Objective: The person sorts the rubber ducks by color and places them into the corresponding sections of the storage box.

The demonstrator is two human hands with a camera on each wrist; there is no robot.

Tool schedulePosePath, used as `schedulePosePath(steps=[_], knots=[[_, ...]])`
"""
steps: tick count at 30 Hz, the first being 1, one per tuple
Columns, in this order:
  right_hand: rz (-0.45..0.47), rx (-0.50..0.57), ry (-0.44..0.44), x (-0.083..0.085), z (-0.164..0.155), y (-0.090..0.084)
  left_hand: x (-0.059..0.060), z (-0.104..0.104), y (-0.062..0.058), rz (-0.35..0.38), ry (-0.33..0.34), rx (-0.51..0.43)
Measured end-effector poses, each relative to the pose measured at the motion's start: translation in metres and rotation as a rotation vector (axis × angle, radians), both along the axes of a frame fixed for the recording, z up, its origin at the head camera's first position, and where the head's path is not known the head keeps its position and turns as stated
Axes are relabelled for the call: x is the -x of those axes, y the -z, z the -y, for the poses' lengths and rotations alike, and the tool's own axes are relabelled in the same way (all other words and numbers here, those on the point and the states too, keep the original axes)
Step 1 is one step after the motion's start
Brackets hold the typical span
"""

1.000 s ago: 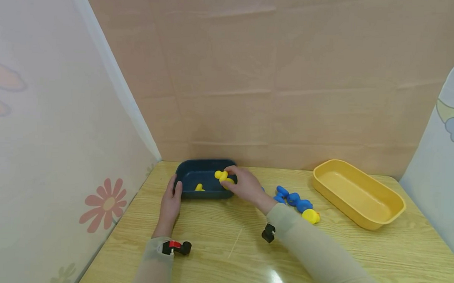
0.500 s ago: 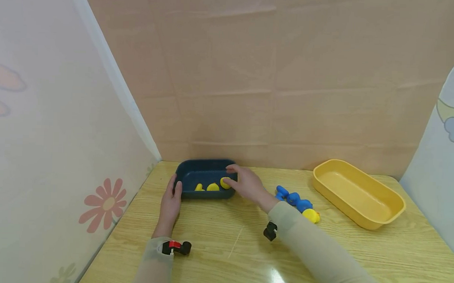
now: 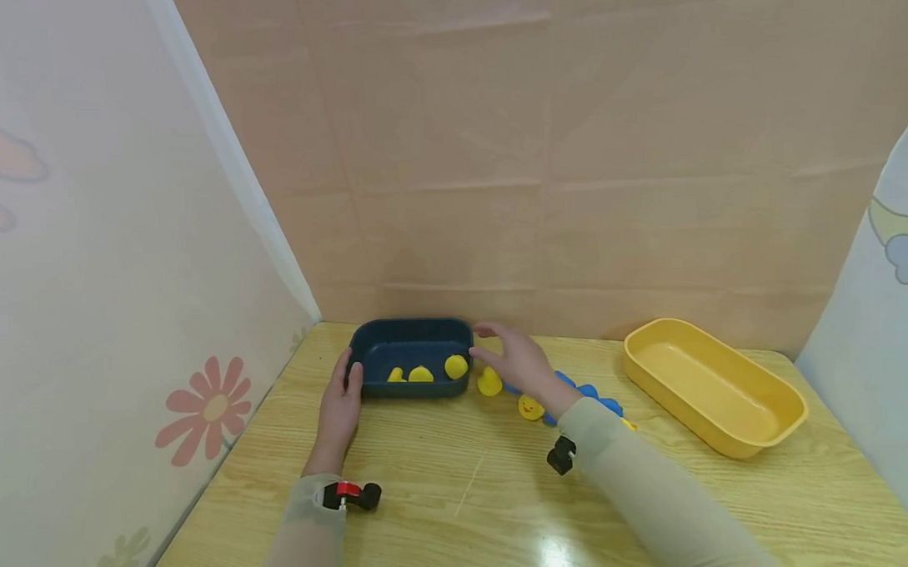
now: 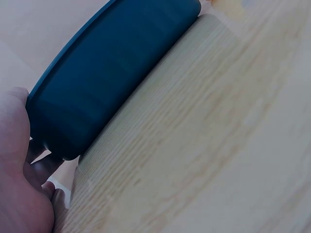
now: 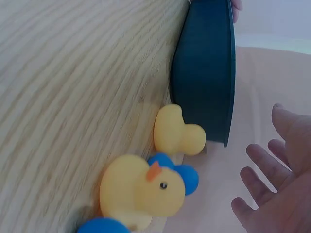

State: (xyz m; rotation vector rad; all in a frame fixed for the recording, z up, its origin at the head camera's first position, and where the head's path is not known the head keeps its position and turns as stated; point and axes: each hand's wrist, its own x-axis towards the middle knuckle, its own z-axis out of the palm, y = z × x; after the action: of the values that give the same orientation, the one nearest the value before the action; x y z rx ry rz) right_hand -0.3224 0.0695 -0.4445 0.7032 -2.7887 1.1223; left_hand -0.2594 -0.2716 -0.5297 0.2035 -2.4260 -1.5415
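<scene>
Right hand point(image 3: 517, 361) hovering with fingers spread and relaxed, holding nothing, just right of the dark blue tray point(image 3: 411, 328). Lying directly beneath it on the wooden counter point(image 3: 454, 500): a yellow duck point(image 3: 489, 382) close against the tray's right end, a second yellow duck point(image 3: 529, 407) a little nearer the wrist, blue ducks point(image 3: 596, 395) trailing off to the right. Left hand point(image 3: 340, 405) resting against the tray's left end, thumb on the rim, fingers wrapped round the corner. Sitting inside the tray: three yellow ducks point(image 3: 421, 373). Standing well apart to the right, long axis slanting: yellow tray point(image 3: 720, 393), with open counter in front.
</scene>
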Motion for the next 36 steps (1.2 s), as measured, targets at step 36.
schedulePosePath(steps=[36], knots=[[0.066, -0.105, -0.092, 0.008, -0.035, 0.033, -0.001, -0.003, -0.003, 0.021, -0.008, -0.003]])
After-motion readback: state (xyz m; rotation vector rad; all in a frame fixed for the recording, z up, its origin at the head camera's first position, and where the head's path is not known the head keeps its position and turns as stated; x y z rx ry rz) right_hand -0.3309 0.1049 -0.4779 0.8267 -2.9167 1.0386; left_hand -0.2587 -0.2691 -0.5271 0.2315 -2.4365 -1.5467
